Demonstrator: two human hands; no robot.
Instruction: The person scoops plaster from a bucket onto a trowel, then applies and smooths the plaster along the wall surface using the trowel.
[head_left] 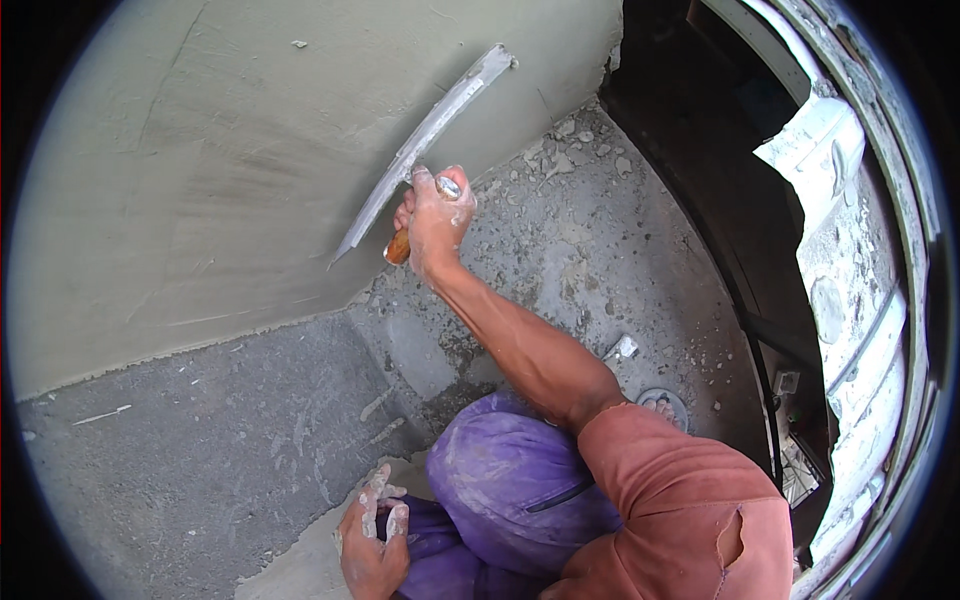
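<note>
The right hand (437, 222), smeared with pale plaster, is wrapping its fingers tightly around the orange wooden handle of a long steel trowel (425, 140). The blade, coated grey-white, is lying edge-on against the smooth wet plaster wall (200, 180). The left hand (370, 540) is resting by the purple-clad knee (510, 480), fingers loosely bent, holding nothing.

trowel (425, 140) on wall (180, 170) | r. hand (435, 222) below | floor (600, 250) right

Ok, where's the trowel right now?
In the head view, upper centre: the trowel lies edge-on against the grey plastered wall, its wooden handle gripped by the right hand.
</note>
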